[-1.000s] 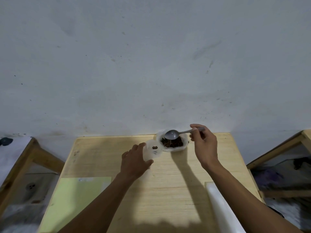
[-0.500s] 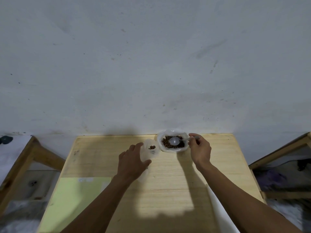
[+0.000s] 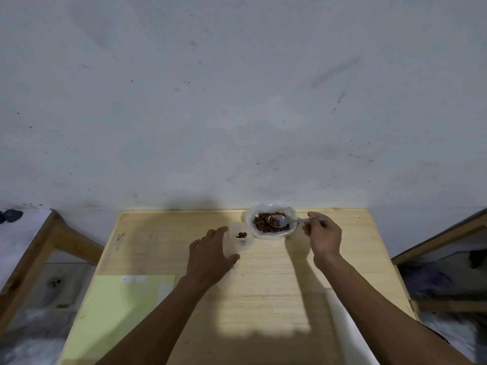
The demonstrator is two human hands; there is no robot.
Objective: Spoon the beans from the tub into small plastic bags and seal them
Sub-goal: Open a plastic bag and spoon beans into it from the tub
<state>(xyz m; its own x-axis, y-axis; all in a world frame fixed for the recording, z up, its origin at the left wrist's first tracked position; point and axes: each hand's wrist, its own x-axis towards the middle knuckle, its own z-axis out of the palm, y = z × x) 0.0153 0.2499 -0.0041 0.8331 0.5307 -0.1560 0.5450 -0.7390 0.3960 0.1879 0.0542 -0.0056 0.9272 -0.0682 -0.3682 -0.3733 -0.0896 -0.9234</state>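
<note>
A white plastic tub (image 3: 271, 234) of dark brown beans (image 3: 262, 223) stands at the far edge of the wooden table (image 3: 290, 272). My right hand (image 3: 322, 237) pinches the handle of a metal spoon (image 3: 286, 221), whose bowl lies in the beans. Just left of the tub, my left hand (image 3: 210, 255) holds a small clear plastic bag (image 3: 241, 239) upright with its mouth open. A few beans sit inside the bag.
A pale yellow-green sheet (image 3: 116, 312) lies on the table's near left. A white strip (image 3: 347, 330) lies at the near right, partly under my right forearm. A wall rises right behind the table. Wooden-framed furniture stands at both sides.
The spoon has come down from above the tub into the beans. My right hand dropped lower with it. My left hand and the bag stayed where they were.
</note>
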